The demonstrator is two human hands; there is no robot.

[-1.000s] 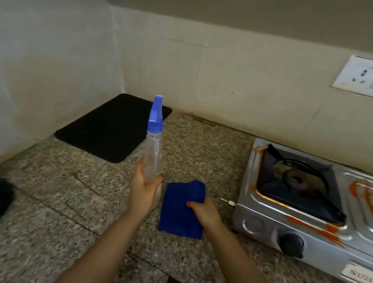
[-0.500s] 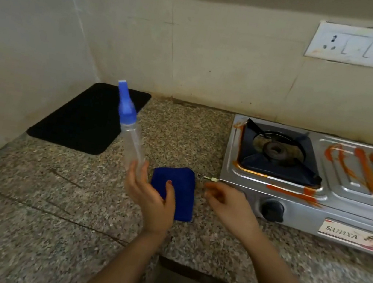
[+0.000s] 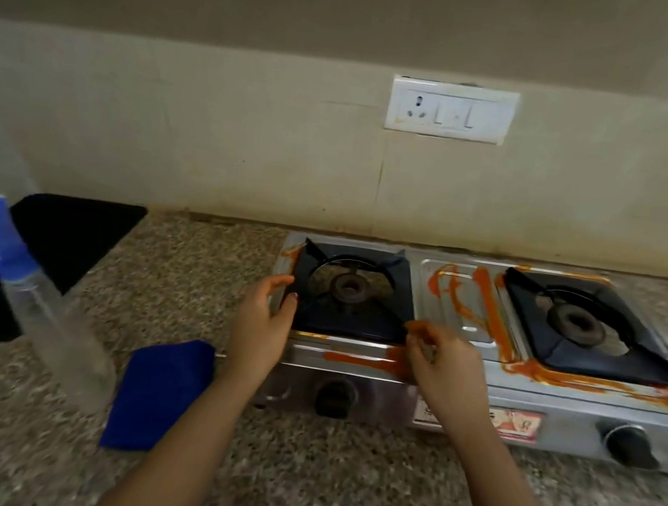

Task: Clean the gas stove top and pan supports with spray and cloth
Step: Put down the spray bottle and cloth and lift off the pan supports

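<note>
Left hand (image 3: 265,320) fingers are spread and released at the left pan support (image 3: 354,295); right hand (image 3: 443,362) fingers curl at its front corner, grasp unclear. Lifting it risks smearing orange sauce (image 3: 364,360). Left of the fingers, the cloth (image 3: 160,391) and spray bottle (image 3: 42,309), fill level unclear, sit on the tabletop (image 3: 313,466).

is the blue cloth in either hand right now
No, the blue cloth lies on the granite counter beside the spray bottle, while the left hand and right hand are at the left pan support.
</note>
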